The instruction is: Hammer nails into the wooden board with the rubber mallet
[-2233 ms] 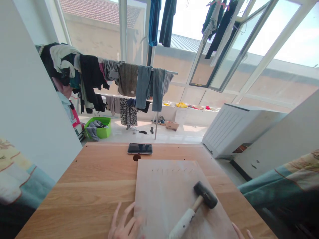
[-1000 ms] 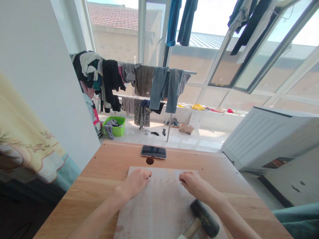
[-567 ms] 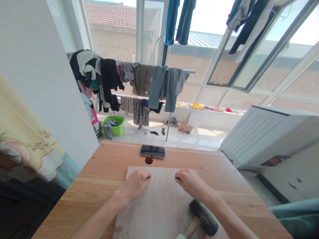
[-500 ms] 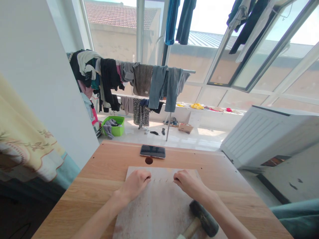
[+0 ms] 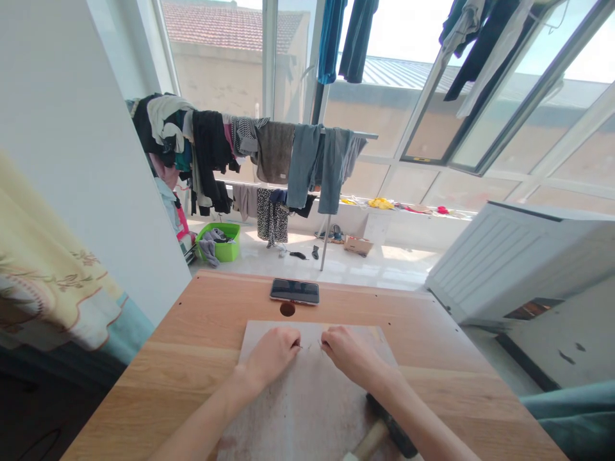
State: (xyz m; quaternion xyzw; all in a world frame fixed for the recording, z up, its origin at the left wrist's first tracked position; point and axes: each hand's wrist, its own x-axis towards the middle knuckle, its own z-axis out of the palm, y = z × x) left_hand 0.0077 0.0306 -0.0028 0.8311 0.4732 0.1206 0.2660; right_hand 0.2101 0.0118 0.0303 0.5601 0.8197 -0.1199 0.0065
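Metal nails point(image 5: 309, 346), too small to make out well, marked a short row across the board between the person's two hands. The left hand point(image 5: 271, 355) and the right hand point(image 5: 346, 354) were both curled and closed, their fingers pinched down at the row from either side and almost meeting. Whether either hand gripped a nail could not be told. Both hands rested on a pale, scuffed wooden board point(image 5: 307, 410), which lay flat on a light oak tabletop point(image 5: 168, 365). A rubber mallet point(image 5: 391, 436) lay on the near edge of the board, just under the right forearm, with its black head and wooden handle pointing away from the hands. Beyond the board, a smartphone point(image 5: 295, 291) lay face up beside a round hole point(image 5: 287, 308) in the table. Further off, on the tiled floor, stood a green plastic basket point(image 5: 217, 243) holding grey clothes. Clothes point(image 5: 275, 153) hung on a drying rack before tall windows point(image 5: 288, 64), and a white louvred cabinet point(image 5: 509, 256) stood to the right.
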